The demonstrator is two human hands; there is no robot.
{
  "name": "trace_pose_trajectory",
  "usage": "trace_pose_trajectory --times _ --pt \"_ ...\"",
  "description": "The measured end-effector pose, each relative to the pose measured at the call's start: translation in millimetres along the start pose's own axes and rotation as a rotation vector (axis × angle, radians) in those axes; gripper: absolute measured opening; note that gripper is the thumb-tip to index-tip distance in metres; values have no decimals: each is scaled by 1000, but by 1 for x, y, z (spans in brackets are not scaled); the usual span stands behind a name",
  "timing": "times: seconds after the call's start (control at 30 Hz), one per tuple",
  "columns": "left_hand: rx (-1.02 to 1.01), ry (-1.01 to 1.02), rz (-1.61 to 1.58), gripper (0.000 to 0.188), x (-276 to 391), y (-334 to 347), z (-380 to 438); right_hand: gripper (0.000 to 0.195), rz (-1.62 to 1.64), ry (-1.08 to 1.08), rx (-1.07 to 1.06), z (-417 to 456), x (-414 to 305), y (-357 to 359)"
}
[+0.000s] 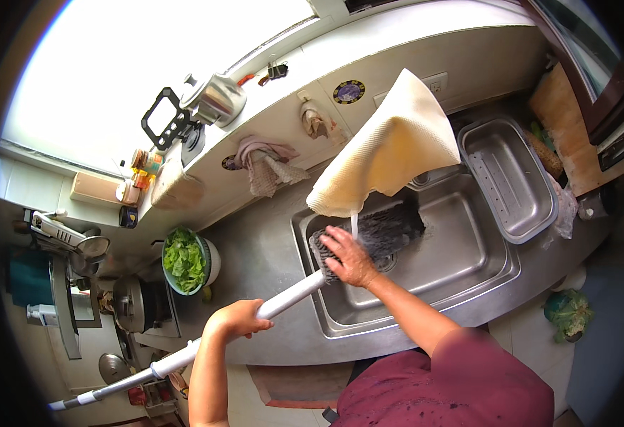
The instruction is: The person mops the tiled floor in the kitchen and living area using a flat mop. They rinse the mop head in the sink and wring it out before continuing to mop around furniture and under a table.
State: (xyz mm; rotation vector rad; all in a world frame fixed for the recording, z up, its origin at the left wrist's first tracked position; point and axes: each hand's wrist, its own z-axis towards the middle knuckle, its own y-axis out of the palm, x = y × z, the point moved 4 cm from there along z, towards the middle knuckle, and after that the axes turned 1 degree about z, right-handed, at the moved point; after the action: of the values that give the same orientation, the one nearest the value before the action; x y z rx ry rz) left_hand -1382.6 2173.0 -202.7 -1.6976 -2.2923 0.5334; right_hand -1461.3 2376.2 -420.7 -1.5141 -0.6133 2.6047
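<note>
A mop with a white-and-grey metal pole (175, 358) slants from the lower left up to the sink (453, 248). My left hand (240, 319) is wrapped around the upper white part of its pole, over the counter's front. The dark grey, shaggy mop head (389, 232) lies wet inside the steel basin. My right hand (350, 259) rests on its near end, fingers spread over the fibres. A thin stream of water (354, 225) falls beside those fingers. Above hangs a cream textured cloth (397, 144); the tap itself is hidden behind it.
A steel draining tray (512, 179) overlaps the sink's right end. Left of the sink stands a bowl of green leaves (186, 261). Rags (269, 163) hang on the wall below a ledge with a metal pot (215, 99). A bagged vegetable (569, 315) is at lower right.
</note>
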Motion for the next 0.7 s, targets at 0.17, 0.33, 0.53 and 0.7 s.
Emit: trace_pose_trajectory --times 0.17,0.33,0.53,0.7 --pt "-18 20 -70 40 -25 19 13 47 -252 381 -123 -17 47 -15" --pt "-107 55 -207 37 -38 34 26 46 -175 -21 -38 1 -16 11" --pt "-87 -13 -222 37 -48 42 36 45 -203 192 -136 -37 60 18" --pt "-173 -45 -266 39 -57 49 48 49 -408 786 -188 -103 221 -48"
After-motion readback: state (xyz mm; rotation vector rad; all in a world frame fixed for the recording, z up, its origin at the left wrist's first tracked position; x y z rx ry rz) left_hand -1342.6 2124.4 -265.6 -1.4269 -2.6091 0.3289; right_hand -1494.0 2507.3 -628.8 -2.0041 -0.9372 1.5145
